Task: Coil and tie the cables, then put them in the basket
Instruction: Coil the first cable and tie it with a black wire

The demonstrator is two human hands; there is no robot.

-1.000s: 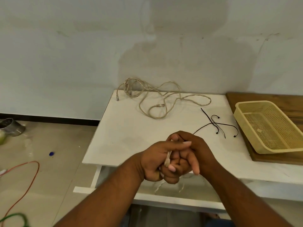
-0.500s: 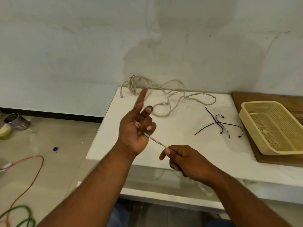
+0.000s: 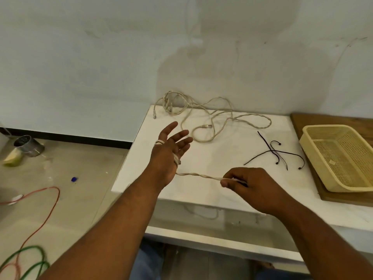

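A beige twisted cable [image 3: 198, 175] runs taut from my left hand [image 3: 170, 150] to my right hand [image 3: 245, 183]. My left hand is raised over the table's left part with fingers spread straight; the cable is wrapped around its palm. My right hand pinches the cable between thumb and fingers near the table's front. More beige cable [image 3: 214, 118] lies tangled at the back of the white table [image 3: 212, 158]. Several black ties [image 3: 276, 153] lie to the right of the middle. A yellow mesh basket [image 3: 314, 168] stands at the right on a wooden board [image 3: 331, 197].
On the floor to the left lie a red cable [image 3: 47, 211], a green cable [image 3: 26, 261], a metal can [image 3: 28, 145] and a small blue object [image 3: 74, 179]. A grey wall rises behind the table.
My hands have moved further apart, drawing the cable out longer between them. My left hand opened its curled fingers flat, with the cable looped around the palm. My right hand slid right along the cable.
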